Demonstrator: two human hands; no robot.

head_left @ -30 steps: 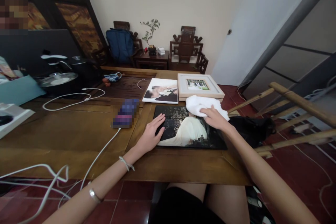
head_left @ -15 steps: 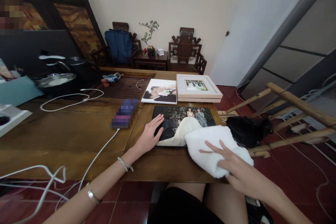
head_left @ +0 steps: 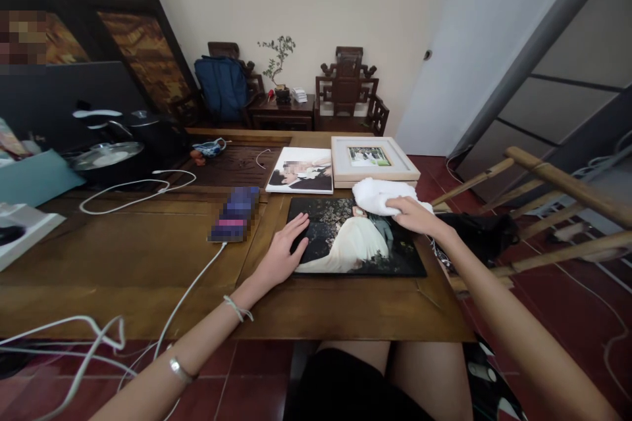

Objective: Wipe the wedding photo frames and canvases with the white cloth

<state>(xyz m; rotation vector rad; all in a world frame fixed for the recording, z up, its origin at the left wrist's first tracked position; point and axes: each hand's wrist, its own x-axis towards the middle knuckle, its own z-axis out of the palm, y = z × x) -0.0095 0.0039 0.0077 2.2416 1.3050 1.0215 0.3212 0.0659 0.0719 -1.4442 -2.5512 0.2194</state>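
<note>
A dark wedding photo panel (head_left: 355, 247) lies flat on the wooden table, showing a long white dress. My left hand (head_left: 285, 247) rests flat on its left edge, fingers stretched out and holding nothing. At the panel's far right corner, my right hand (head_left: 412, 214) is closed on a white fluffy cloth (head_left: 378, 196). The cloth covers part of the picture's upper right and reaches close to the framed photo (head_left: 375, 164) behind it. To the left of that frame lies a smaller white-edged photo panel (head_left: 300, 171).
A phone (head_left: 234, 214) with a white cable (head_left: 190, 293) lies left of the panel. Farther left are a lidded pan (head_left: 106, 156), a black kettle (head_left: 153, 135) and a teal box (head_left: 42, 174). A bamboo rack (head_left: 563, 184) stands beyond the table's right edge.
My right hand has carried the cloth from the panel's near right corner away from me to its far right corner, uncovering the near corner. My left hand has stayed in place.
</note>
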